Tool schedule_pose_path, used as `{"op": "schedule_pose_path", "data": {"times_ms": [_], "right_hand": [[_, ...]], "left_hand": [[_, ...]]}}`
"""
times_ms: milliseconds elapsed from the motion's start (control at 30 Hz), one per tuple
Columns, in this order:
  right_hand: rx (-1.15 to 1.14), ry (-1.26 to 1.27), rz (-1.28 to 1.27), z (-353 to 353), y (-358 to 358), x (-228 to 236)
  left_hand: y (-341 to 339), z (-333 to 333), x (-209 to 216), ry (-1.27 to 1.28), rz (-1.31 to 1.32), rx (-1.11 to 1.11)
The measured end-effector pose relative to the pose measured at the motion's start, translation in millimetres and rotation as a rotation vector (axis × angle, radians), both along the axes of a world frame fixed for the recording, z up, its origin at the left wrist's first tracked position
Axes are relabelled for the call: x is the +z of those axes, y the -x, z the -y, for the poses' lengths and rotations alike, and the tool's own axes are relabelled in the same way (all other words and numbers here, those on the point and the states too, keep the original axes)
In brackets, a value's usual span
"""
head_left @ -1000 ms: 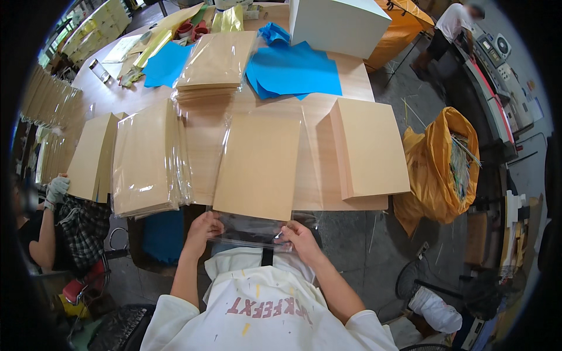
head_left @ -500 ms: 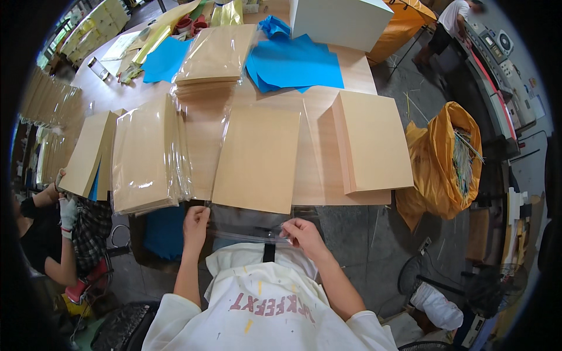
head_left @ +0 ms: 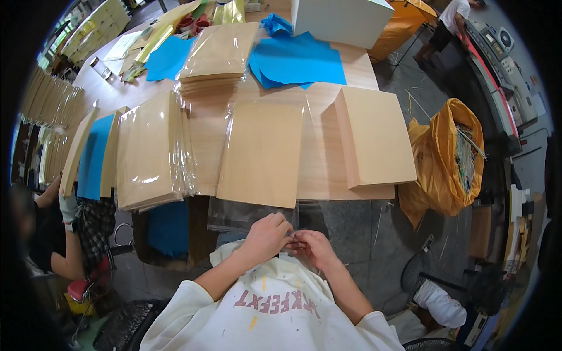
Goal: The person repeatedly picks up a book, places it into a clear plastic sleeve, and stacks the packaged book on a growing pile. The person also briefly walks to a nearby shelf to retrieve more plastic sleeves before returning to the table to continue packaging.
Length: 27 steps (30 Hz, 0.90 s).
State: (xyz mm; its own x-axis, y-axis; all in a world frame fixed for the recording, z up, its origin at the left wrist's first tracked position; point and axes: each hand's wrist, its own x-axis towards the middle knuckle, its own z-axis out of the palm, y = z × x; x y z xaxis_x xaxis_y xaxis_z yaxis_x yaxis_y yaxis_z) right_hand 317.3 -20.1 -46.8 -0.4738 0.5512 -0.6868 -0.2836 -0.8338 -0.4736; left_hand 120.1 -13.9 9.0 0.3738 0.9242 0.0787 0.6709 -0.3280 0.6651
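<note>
Left hand (head_left: 268, 235) now meets right hand (head_left: 313, 245), both curled, grasp indiscernible, leaving the clear sleeve (head_left: 228, 215) ahead unheld at left.

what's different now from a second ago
The left hand has let go of the left end of the clear bag and moved right to meet the right hand; whether they pinch anything is unclear. At far left, a blue sheet is now widely exposed between tan boards. The bagged tan stack and wrapped pile stayed put.
</note>
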Motion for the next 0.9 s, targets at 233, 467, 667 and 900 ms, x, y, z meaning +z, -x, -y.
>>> {"op": "schedule_pose_path", "data": {"times_ms": [233,467,667,900], "right_hand": [[0.018,-0.32,0.207,12.0,1.0,6.4],[-0.039,-0.301,0.172,-30.8,29.8,15.0],[-0.117,-0.261,0.263,-52.1,37.3,1.1],[-0.046,-0.405,0.425,-45.0,9.8,-15.5]], "left_hand": [[-11.8,-0.4,-12.2,0.045,-0.022,0.025],[-17.6,7.7,-8.9,0.095,-0.046,0.051],[130.5,64.3,-5.8,0.661,0.396,0.129],[387.4,297.0,-176.7,-0.136,1.91,1.717]]}}
